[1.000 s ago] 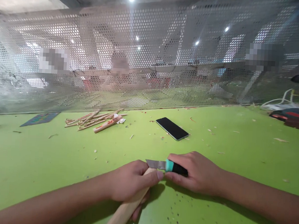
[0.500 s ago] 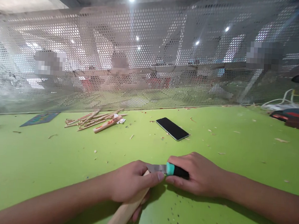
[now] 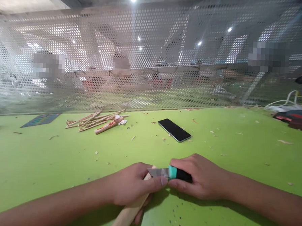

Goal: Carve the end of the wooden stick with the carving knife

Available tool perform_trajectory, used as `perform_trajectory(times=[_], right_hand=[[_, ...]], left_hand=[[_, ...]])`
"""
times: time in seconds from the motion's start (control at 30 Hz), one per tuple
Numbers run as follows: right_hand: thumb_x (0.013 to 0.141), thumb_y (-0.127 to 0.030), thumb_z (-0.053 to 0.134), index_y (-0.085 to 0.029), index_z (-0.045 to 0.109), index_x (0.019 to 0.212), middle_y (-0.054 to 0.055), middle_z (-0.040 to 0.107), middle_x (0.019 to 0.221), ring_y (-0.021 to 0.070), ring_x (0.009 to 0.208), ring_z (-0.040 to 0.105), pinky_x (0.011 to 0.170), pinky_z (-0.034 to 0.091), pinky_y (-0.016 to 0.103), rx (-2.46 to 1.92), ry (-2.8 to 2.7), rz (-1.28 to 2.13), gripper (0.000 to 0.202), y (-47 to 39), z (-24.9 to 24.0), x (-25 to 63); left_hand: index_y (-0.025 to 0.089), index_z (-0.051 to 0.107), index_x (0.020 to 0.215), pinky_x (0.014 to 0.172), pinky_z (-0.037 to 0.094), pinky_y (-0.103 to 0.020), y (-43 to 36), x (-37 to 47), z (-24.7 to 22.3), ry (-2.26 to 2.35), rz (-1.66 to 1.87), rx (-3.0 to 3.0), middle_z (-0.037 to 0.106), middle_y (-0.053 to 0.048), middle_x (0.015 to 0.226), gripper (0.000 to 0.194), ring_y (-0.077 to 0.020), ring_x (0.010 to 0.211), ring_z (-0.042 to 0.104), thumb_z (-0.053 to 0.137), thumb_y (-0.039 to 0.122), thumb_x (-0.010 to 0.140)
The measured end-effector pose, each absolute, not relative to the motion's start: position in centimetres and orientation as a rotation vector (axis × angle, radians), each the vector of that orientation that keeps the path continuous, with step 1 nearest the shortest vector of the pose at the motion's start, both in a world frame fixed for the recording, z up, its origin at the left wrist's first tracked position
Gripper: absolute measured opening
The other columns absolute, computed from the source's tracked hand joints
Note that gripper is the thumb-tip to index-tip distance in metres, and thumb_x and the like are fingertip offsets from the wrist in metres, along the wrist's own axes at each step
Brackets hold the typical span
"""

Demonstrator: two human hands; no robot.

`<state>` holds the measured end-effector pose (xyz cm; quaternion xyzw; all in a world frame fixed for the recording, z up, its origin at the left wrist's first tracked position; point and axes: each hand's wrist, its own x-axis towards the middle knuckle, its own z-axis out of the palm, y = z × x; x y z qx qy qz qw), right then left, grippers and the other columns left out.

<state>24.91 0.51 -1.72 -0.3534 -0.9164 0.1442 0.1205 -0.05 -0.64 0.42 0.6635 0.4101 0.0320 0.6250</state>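
My left hand [image 3: 134, 184] is wrapped round a pale wooden stick [image 3: 127, 214], which slants from the bottom edge up to the hand. Its thumb reaches right, along the lower edge of a knife blade [image 3: 159, 172]. The blade lies across the stick's upper end. My right hand [image 3: 197, 176] is closed on the knife's black and teal handle [image 3: 179, 174], with the blade pointing left. The fingers under the stick are partly hidden.
A black phone [image 3: 174, 130] lies beyond my hands on the green table [image 3: 62, 159]. Carved sticks [image 3: 107, 125] and a patterned sheet [image 3: 40, 120] lie at the back left, a power tool [image 3: 295, 117] at the right. A perforated screen [image 3: 143, 58] stands behind; people are blurred beyond.
The knife blade has tilted and shifted slightly down, and more of the stick's tip shows above it. The stick and my right hand have moved slightly right.
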Motion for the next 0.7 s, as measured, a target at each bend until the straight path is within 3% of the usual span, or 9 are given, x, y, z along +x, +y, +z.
perform_trajectory(times=[0.3, 0.7], right_hand=[[0.099, -0.067, 0.047, -0.021, 0.055, 0.080, 0.000, 0.060, 0.064, 0.0147, 0.053, 0.048, 0.052, 0.021, 0.026, -1.242, -2.595, 0.416, 0.050, 0.4, -1.7, 24.5], [0.099, -0.066, 0.047, -0.021, 0.053, 0.079, -0.001, 0.057, 0.064, 0.0141, 0.053, 0.047, 0.052, 0.021, 0.026, -1.185, -2.551, 0.520, 0.050, 0.3, -1.3, 24.7]], left_hand=[[0.023, 0.048, 0.080, 0.038, 0.038, -0.022, -2.0, 0.9, 1.6, 1.158, 0.127, 1.658, 0.051, 0.005, 0.057, 0.052, -0.0111, 0.041, 0.051, 0.034, 0.071, 0.096], [0.021, 0.050, 0.085, 0.042, 0.039, -0.020, -1.3, 0.3, 0.6, 1.073, 0.163, 1.466, 0.054, 0.004, 0.067, 0.049, -0.0069, 0.041, 0.047, 0.058, 0.069, 0.087]])
